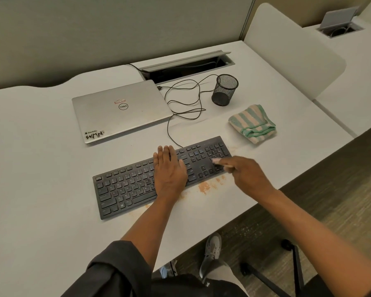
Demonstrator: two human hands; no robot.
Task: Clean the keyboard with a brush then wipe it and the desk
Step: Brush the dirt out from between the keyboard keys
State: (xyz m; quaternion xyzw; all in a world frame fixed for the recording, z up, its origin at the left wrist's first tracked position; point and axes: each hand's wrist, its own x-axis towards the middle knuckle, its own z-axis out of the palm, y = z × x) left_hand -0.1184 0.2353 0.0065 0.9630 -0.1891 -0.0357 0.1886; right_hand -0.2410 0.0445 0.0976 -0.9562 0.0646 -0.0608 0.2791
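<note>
The brush [220,162] is hard to make out: only a pale, blurred tip and a bit of light handle show over the number pad, the rest hidden inside the right hand [247,174], which is curled around it. The left hand [169,168] lies flat, fingers together, pressed on the middle of the keyboard [159,179] and covering the keys beneath. The keyboard sits slanted on the white surface [41,189], its cable [186,108] looping back toward the closed laptop [120,110] behind it. Orange dust [204,187] is smeared on the surface along the keyboard's near edge (a fainter trace shows by its right end). A striped cloth [253,124] lies folded beyond the keyboard's right end, apart from it, with a black mesh cup [225,90] farther back. An open cable tray [186,65] is set into the surface near the grey partition [116,28]. Below the edge, a grey shoe [212,251] and chair legs [291,266] stand on dark carpet, partly cut off.
</note>
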